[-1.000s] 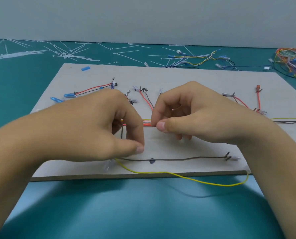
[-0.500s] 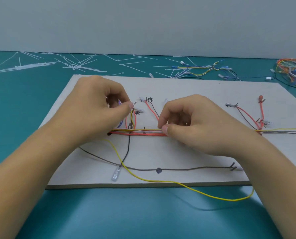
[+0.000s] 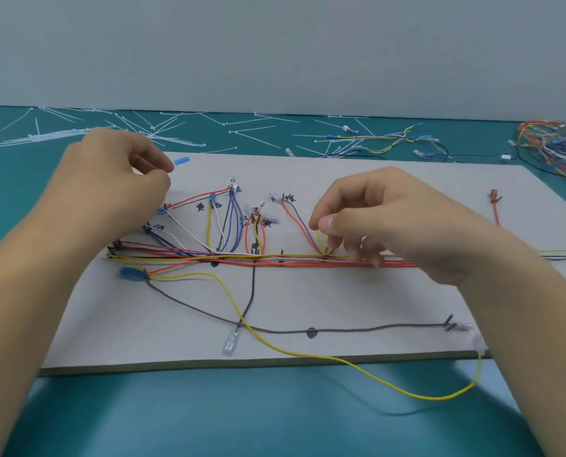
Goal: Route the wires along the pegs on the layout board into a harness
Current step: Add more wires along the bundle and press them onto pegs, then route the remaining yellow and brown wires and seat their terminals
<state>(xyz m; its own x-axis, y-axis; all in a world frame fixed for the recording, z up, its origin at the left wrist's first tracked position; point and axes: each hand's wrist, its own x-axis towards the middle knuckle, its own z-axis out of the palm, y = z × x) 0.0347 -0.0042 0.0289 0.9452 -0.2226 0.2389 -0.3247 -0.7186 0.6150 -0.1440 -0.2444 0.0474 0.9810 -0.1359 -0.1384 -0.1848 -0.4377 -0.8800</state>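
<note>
The grey layout board lies on a teal table. A bundle of red, yellow, blue and white wires runs left to right across its middle, with branches fanning up to pegs and labels. My right hand hovers over the bundle's right part, its thumb and forefinger pinching a short yellow wire that rises from the bundle. My left hand is raised over the board's upper left, fingers loosely curled with nothing seen between them. A long loose yellow wire hangs off the front edge.
A grey wire runs to a peg at front right. A black wire ends in a clear terminal. White cable ties, loose wires and a coloured harness heap lie behind the board.
My left hand has lifted away from the bundle towards the board's upper left, uncovering the left branches. My right hand shifted right and now pinches the yellow wire. The camera tilted up.
</note>
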